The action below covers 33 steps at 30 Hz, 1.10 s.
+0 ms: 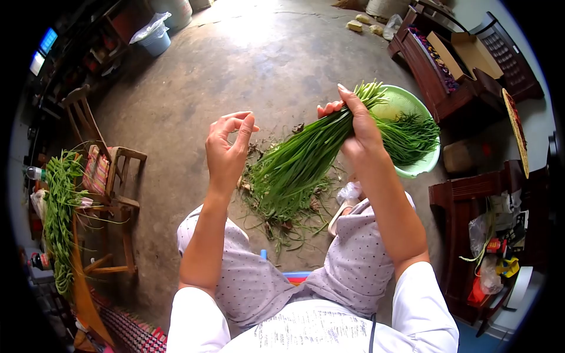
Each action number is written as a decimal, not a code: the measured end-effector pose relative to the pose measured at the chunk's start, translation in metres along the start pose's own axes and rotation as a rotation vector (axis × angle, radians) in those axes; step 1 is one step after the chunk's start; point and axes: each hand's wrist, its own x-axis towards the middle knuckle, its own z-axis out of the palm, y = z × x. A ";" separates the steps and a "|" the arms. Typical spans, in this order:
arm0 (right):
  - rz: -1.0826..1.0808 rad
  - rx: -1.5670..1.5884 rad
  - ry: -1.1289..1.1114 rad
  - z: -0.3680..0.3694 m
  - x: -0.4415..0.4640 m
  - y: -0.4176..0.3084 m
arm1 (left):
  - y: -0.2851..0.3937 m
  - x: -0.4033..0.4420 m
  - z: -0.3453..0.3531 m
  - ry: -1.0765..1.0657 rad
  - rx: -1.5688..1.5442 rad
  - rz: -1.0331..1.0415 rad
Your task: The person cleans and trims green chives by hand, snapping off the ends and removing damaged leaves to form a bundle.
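My right hand (362, 129) is wrapped round a thick bunch of garlic chives (306, 153). Their pale stem ends stick out above my thumb, and the long green leaves hang toward the lower left. Apart from the bunch, my left hand (226, 144) is raised with thumb and fingertips pinched together; anything between them is too small to make out. Below the bunch, a heap of trimmings (282, 203) and withered leaves lies on the floor between my feet. More chives (409, 138) rest in a light green basin (432, 159) behind my right wrist.
On the left, leafy green stems (62, 206) lie beside a wooden chair (118, 162). Dark wooden furniture (412, 56) with an open cardboard box (450, 56) stands at the upper right. A lined blue bucket (156, 42) is at the back left.
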 end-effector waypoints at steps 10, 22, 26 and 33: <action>0.014 0.171 0.026 -0.003 0.003 -0.035 | 0.009 -0.013 -0.018 -0.225 -0.624 -0.134; -0.087 0.229 0.104 -0.012 0.014 -0.046 | 0.048 -0.040 -0.013 -0.167 0.005 0.533; -0.079 0.235 0.096 -0.013 0.016 -0.048 | 0.045 -0.045 -0.008 -0.172 0.088 0.505; -0.085 0.239 0.094 -0.014 0.016 -0.051 | 0.042 -0.046 0.000 -0.182 0.231 0.478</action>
